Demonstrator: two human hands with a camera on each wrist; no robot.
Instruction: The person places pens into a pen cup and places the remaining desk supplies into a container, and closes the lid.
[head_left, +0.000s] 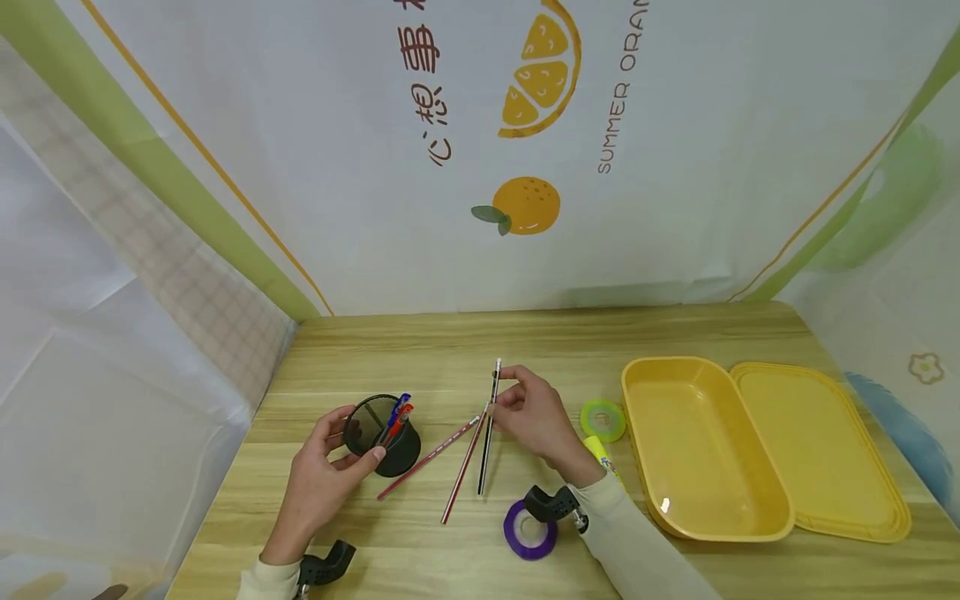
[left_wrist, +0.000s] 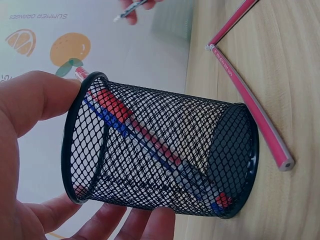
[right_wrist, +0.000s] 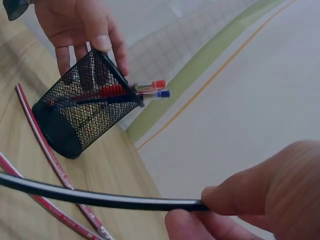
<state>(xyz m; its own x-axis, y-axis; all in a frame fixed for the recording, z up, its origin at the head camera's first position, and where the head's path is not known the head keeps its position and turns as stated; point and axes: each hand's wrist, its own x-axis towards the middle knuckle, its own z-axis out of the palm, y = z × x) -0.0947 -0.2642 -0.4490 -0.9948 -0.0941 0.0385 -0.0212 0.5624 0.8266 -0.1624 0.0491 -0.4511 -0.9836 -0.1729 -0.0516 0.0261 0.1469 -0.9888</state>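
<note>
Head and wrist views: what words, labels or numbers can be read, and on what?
"SUMMER ORANGES": white backdrop, whole only in the left wrist view.
"心想事": same backdrop, next character cut off.
Red pencils: print too small and blurred.
Yellow tube: label too small.

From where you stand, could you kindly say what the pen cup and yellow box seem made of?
Pen cup: probably black-coated metal with a slight sheen, judging by its fine diamond mesh and shiny rim. Yellow box: likely moulded plastic, fairly glossy, given its rounded corners and small bright highlight.
</note>
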